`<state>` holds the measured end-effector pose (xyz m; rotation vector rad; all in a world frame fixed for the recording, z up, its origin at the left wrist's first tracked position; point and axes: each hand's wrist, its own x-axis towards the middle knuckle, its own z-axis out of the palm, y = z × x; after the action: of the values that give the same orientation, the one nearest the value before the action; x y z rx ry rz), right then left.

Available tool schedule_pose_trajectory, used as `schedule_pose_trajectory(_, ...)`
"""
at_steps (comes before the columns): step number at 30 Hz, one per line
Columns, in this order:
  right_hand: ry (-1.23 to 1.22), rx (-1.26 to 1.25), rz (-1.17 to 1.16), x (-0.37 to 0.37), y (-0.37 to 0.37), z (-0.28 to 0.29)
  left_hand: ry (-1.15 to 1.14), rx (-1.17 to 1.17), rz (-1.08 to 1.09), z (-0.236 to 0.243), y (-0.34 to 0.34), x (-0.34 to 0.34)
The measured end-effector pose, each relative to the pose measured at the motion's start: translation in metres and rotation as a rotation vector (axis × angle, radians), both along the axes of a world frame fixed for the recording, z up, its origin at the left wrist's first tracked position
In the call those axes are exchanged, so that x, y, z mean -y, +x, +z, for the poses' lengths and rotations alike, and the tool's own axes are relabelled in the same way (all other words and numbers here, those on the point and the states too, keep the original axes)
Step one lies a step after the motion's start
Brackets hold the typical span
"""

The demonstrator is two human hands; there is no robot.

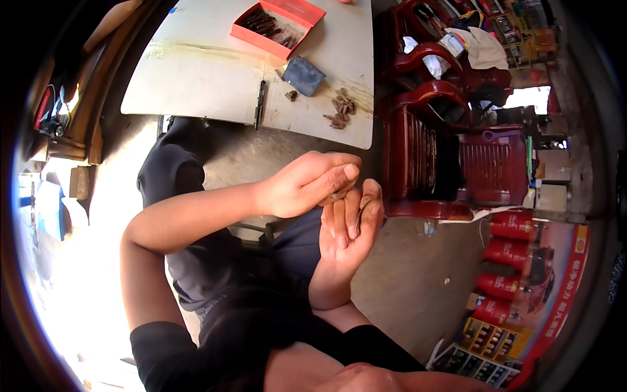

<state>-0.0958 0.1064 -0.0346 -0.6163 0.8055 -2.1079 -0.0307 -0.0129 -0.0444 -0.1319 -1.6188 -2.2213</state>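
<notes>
Raised beyond the table's near edge, my left hand (307, 183) is closed in a pinch, thumb pressed against the curled fingers. My right hand (349, 225) meets it from below, palm turned up, with its fingers bent in and thumb folded over. Whatever small thing lies between the fingertips is mostly hidden; only a greyish bit shows. On the pale table (202, 72) nearest my hands is a pile of short brown pieces (339, 110). Beside it are a dark grey block (304, 76) and a small brown lump (291, 95). A slim black pen-like tool (260, 104) overhangs the near edge.
An open red box (277, 29) with dark brown sticks stands farther back on the table. Red-brown wooden armchairs (424, 150) are close at the right, one holding cloth and bags. Red canisters (509, 255) and a poster line the right. My knees are below the table edge.
</notes>
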Motion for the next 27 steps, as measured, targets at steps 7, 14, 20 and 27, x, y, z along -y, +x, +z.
schedule_pose_trajectory(7, 0.094, -0.204, -0.14, -0.002, 0.014, 0.005, -0.185, -0.048, 0.06, 0.002, 0.002, 0.003)
schedule_pose_trajectory(14, 0.196, -0.346, -0.207, -0.001, 0.019, 0.006, -0.288, -0.059, 0.132, 0.001, 0.001, 0.003)
schedule_pose_trajectory(20, 0.329, -0.387, -0.253, 0.007, 0.023, 0.005, -0.38, -0.015, 0.166, -0.012, 0.005, 0.003)
schedule_pose_trajectory(27, 0.09, 0.117, -0.003, 0.001, 0.002, -0.005, -0.355, 0.017, 0.222, -0.007, 0.006, -0.006)
